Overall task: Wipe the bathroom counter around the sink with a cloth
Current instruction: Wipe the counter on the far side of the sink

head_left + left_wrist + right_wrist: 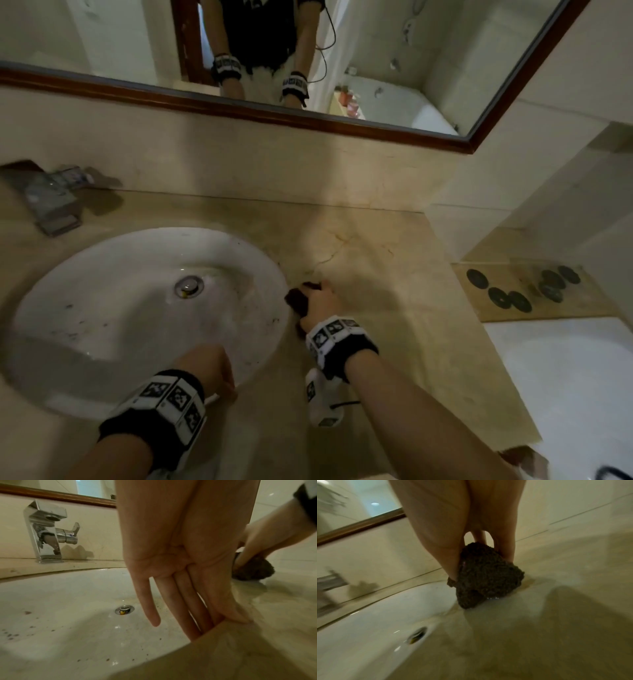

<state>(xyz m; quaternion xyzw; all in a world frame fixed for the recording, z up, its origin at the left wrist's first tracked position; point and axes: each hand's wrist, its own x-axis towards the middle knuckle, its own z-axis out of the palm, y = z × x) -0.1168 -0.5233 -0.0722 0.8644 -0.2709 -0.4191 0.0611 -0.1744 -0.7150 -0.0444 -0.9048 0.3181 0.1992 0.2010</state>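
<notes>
A dark brown cloth (297, 302) lies bunched on the beige marble counter (376, 267), right at the sink's right rim. My right hand (318, 298) grips it from above. In the right wrist view the thumb and fingers of that hand (479, 555) curl round the cloth (488, 578), which presses on the wet counter (556, 601). My left hand (221, 378) rests at the front rim of the white sink (102, 308). Its fingers (188, 608) are straight, the tips touching the counter edge (223, 649), and they hold nothing.
A chrome faucet (51, 198) stands at the back left, behind the speckled basin and its drain (188, 286). A framed mirror (376, 130) runs along the wall. A lower shelf (496, 308) with several dark discs sits to the right.
</notes>
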